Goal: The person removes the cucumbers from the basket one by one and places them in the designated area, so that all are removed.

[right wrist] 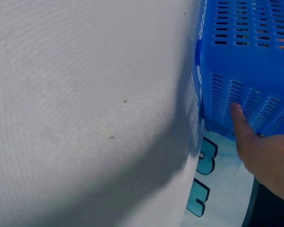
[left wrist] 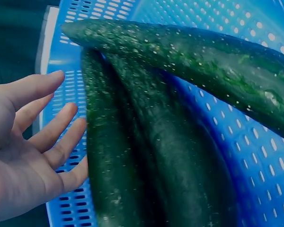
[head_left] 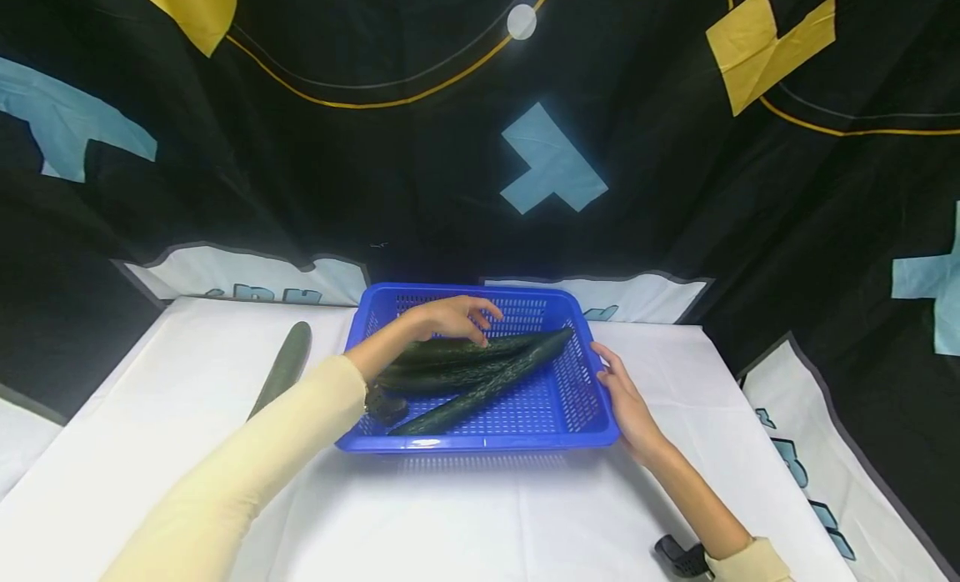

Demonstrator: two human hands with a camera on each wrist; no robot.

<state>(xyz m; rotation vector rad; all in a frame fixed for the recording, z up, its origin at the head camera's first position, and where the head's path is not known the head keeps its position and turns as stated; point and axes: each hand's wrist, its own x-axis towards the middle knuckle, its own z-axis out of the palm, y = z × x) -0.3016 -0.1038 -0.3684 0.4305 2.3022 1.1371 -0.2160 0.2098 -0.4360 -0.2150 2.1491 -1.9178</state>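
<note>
A left hand (head_left: 453,318), fingers loose, is hovering by cucumbers (head_left: 487,391); the right hand (head_left: 632,408), fingers straight, is touching the basket (head_left: 525,442).

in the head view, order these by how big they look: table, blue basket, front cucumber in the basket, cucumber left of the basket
1. Table
2. Blue basket
3. Front cucumber
4. Left cucumber, by its visible part only; the sleeve covers its lower end
</note>
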